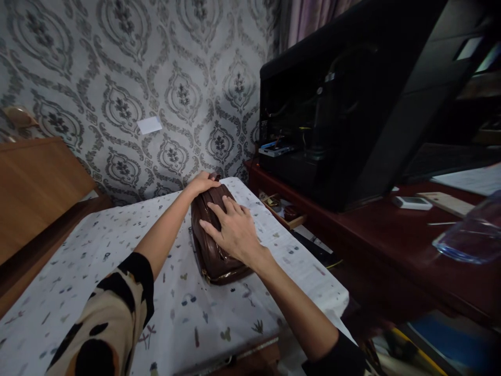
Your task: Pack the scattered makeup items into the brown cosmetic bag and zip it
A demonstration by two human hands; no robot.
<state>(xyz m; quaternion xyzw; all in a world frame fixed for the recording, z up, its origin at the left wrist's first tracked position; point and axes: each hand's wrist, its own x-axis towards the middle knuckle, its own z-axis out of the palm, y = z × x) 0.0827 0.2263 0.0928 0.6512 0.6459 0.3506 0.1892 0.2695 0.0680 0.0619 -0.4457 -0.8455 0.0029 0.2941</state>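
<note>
A brown leather bag (pixel 204 230) with gold-coloured zips lies on a white patterned cloth. My left hand (pixel 201 184) grips its far end near a short strap; the thumb points right and the other fingers are mostly hidden. Spread over the upper face of the bag is my right hand (pixel 233 224), palm down with the fingers apart. A zip runs along the near edge of the bag, with its pull at the left corner.
The cloth (pixel 117 250) covers the table. On the right, a large black case (pixel 352 120) stands on a dark red desk (pixel 376 235), with a clear plastic container (pixel 469 235) nearer me. To the left is a wooden panel (pixel 39 188). Patterned wallpaper (pixel 180 94) lies behind.
</note>
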